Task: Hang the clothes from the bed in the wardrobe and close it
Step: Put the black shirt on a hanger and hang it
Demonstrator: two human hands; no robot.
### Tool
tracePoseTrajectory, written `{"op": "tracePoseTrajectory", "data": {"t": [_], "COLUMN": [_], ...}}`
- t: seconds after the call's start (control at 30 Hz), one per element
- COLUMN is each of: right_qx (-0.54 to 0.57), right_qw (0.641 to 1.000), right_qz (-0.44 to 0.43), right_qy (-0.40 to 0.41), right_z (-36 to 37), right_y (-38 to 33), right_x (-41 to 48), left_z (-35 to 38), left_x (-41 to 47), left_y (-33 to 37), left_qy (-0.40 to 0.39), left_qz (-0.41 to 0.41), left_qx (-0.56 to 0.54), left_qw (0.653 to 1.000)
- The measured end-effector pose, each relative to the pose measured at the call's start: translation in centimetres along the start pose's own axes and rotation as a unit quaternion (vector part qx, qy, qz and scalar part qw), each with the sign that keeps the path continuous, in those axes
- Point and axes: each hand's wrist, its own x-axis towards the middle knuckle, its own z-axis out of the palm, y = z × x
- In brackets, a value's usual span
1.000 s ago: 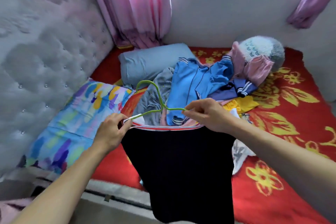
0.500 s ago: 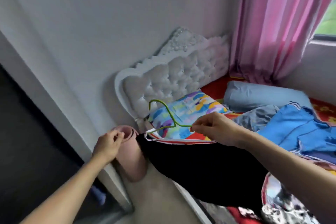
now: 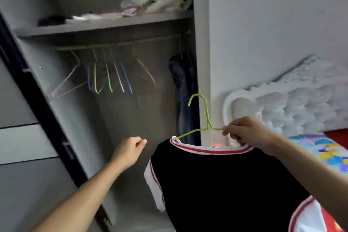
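A black shirt [image 3: 222, 184] with a red-and-white striped collar and sleeve cuffs hangs on a green wire hanger [image 3: 204, 117]. My right hand [image 3: 243, 132] pinches the hanger's right arm and holds it up in front of the open wardrobe [image 3: 120, 100]. My left hand [image 3: 130, 151] hovers empty, fingers loosely curled, left of the shirt and inside the wardrobe opening. The wardrobe rail [image 3: 120, 43] carries several empty coloured hangers [image 3: 111, 79] and a dark garment [image 3: 183, 96] at its right end.
A shelf [image 3: 105, 24] above the rail holds crumpled clothes. The dark sliding door frame [image 3: 37, 100] runs diagonally at left. A white tufted headboard [image 3: 293, 103] and a colourful pillow [image 3: 323, 150] are at right, beside the wardrobe's side wall [image 3: 201, 52].
My view swung left from the bed to the open wardrobe. My left hand let go of the shirt's collar; my right hand carried the hanger and shirt over to the wardrobe.
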Motion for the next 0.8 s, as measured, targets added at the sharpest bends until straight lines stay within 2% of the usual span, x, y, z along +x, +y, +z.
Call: {"op": "tracePoseTrajectory", "data": {"t": [0.17, 0.43, 0.63, 0.8], "right_qx": [0.031, 0.080, 0.170, 0.156], "right_qw": [0.998, 0.986, 0.969, 0.972], "right_qz": [0.048, 0.057, 0.043, 0.006], "right_qy": [0.035, 0.135, 0.174, 0.178], "right_z": [7.9, 11.0, 11.9, 11.7], "right_y": [-4.5, -12.3, -16.8, -20.4], "right_x": [7.0, 17.6, 27.3, 36.4], "left_z": [-6.3, -8.0, -9.5, -12.0], "left_x": [2.9, 7.8, 15.3, 23.6], "left_y": [-6.0, -8.6, -8.7, -8.3], "left_qy": [-0.014, -0.030, 0.008, 0.077], "left_qz": [-0.017, 0.021, 0.052, 0.081], "left_qx": [0.000, 0.038, 0.041, 0.048], "left_qw": [1.000, 0.999, 0.998, 0.993]}}
